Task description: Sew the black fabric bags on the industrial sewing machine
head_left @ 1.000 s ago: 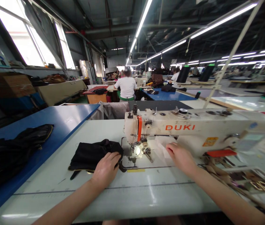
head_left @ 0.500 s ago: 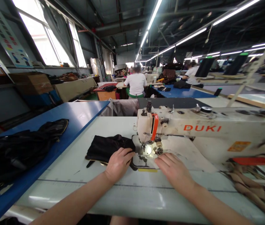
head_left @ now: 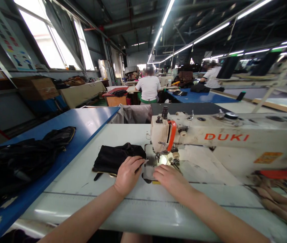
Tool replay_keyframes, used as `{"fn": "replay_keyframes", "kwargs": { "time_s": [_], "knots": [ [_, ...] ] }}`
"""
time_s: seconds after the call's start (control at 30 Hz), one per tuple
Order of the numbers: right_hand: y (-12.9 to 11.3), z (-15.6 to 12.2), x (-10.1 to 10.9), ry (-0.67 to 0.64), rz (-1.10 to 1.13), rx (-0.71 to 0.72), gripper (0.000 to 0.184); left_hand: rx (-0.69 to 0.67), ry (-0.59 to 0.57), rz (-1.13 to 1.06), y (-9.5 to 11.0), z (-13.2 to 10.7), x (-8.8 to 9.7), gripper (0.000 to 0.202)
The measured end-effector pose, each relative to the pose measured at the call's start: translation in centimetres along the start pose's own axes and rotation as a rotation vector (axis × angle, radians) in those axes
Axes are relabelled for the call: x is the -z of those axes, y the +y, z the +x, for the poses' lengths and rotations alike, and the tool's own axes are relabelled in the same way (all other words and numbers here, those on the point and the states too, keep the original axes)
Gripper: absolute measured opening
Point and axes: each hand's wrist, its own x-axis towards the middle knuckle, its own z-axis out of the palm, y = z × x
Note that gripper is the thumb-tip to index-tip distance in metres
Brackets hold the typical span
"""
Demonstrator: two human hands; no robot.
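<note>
My left hand (head_left: 129, 173) rests at the right edge of a black fabric piece (head_left: 116, 158), with its fingers bent together. A small pale thing shows at those fingertips, too small to name. The black piece lies folded on the table left of the needle and has a gold-toothed zipper (head_left: 113, 175) along its near edge. My right hand (head_left: 171, 179) is over the metal needle plate (head_left: 148, 170), just in front of the presser foot, its fingers curled together. Whatever is under them is hidden. The sewing machine (head_left: 184, 130) stands above, with its lamp lighting the needle area.
A blue table (head_left: 92, 126) adjoins on the left, holding a heap of black garments or bags (head_left: 24, 162). Pale sheets (head_left: 204, 165) lie under the machine arm. A ruler strip (head_left: 82, 197) runs along the front. One person (head_left: 148, 87) sits ahead; another (head_left: 211, 77) is further right.
My right hand has moved left across the needle plate, closer to my left hand. The left hand and the black fabric stay nearly in place. The view has shifted slightly.
</note>
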Motion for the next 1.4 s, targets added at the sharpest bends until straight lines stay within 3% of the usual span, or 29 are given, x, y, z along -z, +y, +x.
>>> {"fn": "replay_keyframes", "kwargs": {
  "time_s": [0.1, 0.2, 0.3, 0.43, 0.6, 0.67, 0.77, 1.1, 1.4],
  "knots": [
    [0.2, -1.7, 0.0, 0.087, 0.149, -0.059, 0.020, 0.004, 0.010, -0.008, 0.1, -0.1, 0.0, 0.023],
    [0.0, -3.9, 0.7, 0.189, 0.240, -0.208, 0.027, 0.009, 0.021, -0.006, 0.1, -0.1, 0.1, 0.023],
    [-0.5, -4.9, 1.5, 0.148, 0.275, -0.270, 0.031, -0.017, 0.031, 0.016, 0.4, 0.0, 0.3, 0.024],
    [-0.8, -4.0, 2.2, 0.050, 0.270, -0.223, 0.029, -0.140, -0.004, 0.102, 1.2, 0.3, 0.5, 0.028],
    [-0.6, -2.9, 2.1, 0.055, 0.255, -0.209, 0.020, -0.355, -0.232, 0.235, 2.7, 0.9, -0.4, 0.023],
    [-0.5, -2.9, 2.0, 0.050, 0.263, -0.215, 0.019, -0.360, -0.339, 0.243, 3.0, 1.2, -0.9, 0.019],
    [-0.2, -3.1, 1.9, 0.039, 0.297, -0.215, 0.020, -0.327, -0.402, 0.236, 3.2, 1.5, -1.2, 0.018],
    [0.3, -3.3, 1.7, 0.009, 0.339, -0.181, 0.022, -0.366, -0.316, 0.314, 3.2, 1.2, -1.6, 0.015],
    [0.3, -3.1, 1.7, 0.042, 0.363, -0.203, 0.023, -0.199, -0.160, 0.095, 2.5, 1.3, -2.5, 0.013]
  ]
}}
